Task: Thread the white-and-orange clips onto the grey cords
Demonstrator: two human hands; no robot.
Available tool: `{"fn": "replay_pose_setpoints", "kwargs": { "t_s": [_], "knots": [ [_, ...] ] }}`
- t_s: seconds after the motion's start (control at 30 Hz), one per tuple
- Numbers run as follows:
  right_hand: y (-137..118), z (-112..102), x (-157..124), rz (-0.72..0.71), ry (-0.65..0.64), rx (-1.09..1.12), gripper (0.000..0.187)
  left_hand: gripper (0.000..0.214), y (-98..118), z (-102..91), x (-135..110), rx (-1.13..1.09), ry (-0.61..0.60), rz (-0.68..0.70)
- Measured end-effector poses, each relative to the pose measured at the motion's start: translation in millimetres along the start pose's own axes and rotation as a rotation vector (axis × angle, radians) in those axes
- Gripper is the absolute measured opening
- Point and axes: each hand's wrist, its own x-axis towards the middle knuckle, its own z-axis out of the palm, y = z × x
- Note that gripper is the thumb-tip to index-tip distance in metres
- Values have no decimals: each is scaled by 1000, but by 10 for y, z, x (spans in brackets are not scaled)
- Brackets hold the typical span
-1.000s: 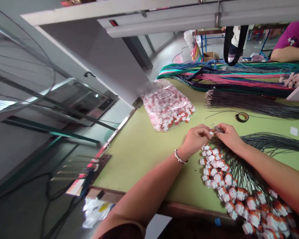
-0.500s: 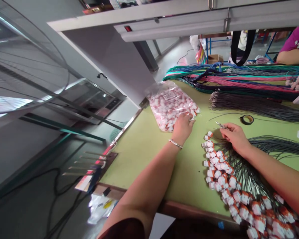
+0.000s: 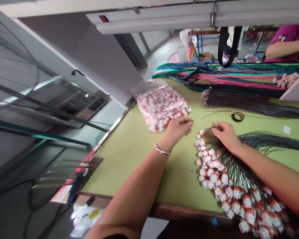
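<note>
My left hand (image 3: 177, 128) hovers just below the open end of a clear bag of red-and-white connectors (image 3: 159, 104), its fingers pinched on a small connector I can barely make out. My right hand (image 3: 224, 134) rests on a bundle of dark wires (image 3: 264, 141) and pinches the metal-tipped ends of a few of them. Beneath both hands a row of finished wires with red-and-white connectors (image 3: 219, 179) fans across the green table (image 3: 139, 149). A bracelet circles my left wrist.
A roll of dark tape (image 3: 238, 116) lies beyond my right hand. Further back lie another dark wire bundle (image 3: 251, 103) and coloured wire bundles (image 3: 226, 78). Another person's arm in a purple sleeve (image 3: 284, 46) rests at the far right. The table's edge is near me.
My left hand left my right hand, reached to the connector bag, and now has drawn slightly back from it, pinched. My right hand stayed on the wires.
</note>
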Motion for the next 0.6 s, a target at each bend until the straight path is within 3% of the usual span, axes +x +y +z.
{"fn": "replay_pose_setpoints", "kwargs": {
  "t_s": [0.13,0.23,0.4,0.6],
  "knots": [
    [-3,-1,-25,-84,-3,-46,14,24,138,148,-149,-479,-156,-127],
    [4,-9,-43,-145,-13,-61,11,19,176,232,-207,-680,-238,-213],
    [-3,-15,-58,-161,-14,-74,9,20,150,275,-222,-742,-314,-269],
    [-11,-8,-75,-216,-8,-101,6,19,86,284,-207,-745,-287,-247]
  ]
}}
